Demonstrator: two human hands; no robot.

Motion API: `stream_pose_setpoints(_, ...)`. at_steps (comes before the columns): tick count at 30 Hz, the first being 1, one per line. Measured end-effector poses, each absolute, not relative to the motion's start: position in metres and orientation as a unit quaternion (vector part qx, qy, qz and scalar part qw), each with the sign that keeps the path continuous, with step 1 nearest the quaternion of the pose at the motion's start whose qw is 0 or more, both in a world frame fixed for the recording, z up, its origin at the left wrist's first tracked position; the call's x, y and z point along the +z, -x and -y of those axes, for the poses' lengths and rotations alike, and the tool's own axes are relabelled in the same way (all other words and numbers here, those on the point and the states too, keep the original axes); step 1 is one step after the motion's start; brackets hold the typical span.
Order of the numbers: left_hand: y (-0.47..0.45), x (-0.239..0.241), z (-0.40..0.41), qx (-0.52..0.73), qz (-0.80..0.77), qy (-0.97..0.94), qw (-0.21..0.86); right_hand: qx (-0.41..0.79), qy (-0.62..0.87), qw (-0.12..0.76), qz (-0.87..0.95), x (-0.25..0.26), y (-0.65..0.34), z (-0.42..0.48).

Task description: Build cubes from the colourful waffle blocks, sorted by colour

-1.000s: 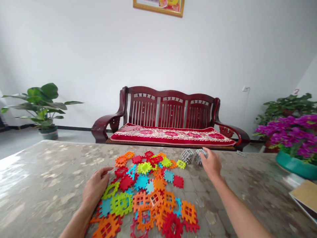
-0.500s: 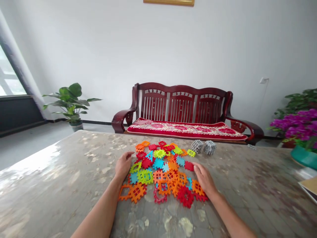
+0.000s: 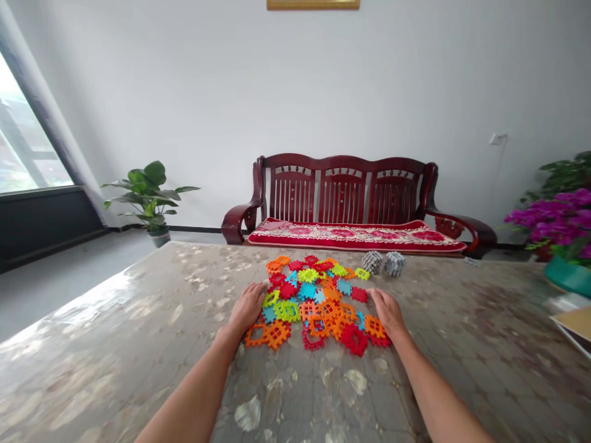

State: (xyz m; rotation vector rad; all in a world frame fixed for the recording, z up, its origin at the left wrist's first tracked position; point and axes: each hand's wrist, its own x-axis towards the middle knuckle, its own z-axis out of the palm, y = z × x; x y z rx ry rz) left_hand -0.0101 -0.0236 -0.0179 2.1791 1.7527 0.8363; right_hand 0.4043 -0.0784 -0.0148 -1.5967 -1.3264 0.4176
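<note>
Flat plastic building pieces with toothed edges lie in a loose pile on the table. My left hand (image 3: 248, 305) rests at the pile's left edge, fingers stretched out, beside a lime green piece (image 3: 271, 299) and a teal one. Along the right edge my right hand (image 3: 388, 312) lies with its fingers extended, near a solid red piece (image 3: 359, 295) and an orange window piece (image 3: 374, 326). Neither hand holds anything. Closest to me are a dark red piece (image 3: 354, 339) and an orange lattice piece (image 3: 277, 335). Many pieces overlap, so some are partly hidden.
Two grey knobbly balls (image 3: 372, 263) sit behind the pile on the patterned tablecloth (image 3: 184, 332). Purple flowers in a teal pot (image 3: 570, 277) stand at the far right, by a cardboard-coloured item (image 3: 575, 326). A wooden bench (image 3: 344, 191) is beyond the table.
The camera view has shifted slightly, moving the pile up and right in the picture. My left hand has turned flatter against the pile's left edge. The pieces keep much the same arrangement.
</note>
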Motion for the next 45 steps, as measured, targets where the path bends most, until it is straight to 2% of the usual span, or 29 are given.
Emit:
stream_pose_setpoints(24, 0.0064, -0.0169, 0.0199, 0.267, -0.589, -0.760, 0.064, 0.176, 0.656, 0.479, 0.556, -0.0144, -0.4028, 0.0777)
stream_pose_setpoints(45, 0.0125, -0.0117, 0.0260, 0.308, -0.578, -0.749, 0.099, 0.224, 0.629, 0.525, 0.528, -0.0199, -0.4068, 0.0790)
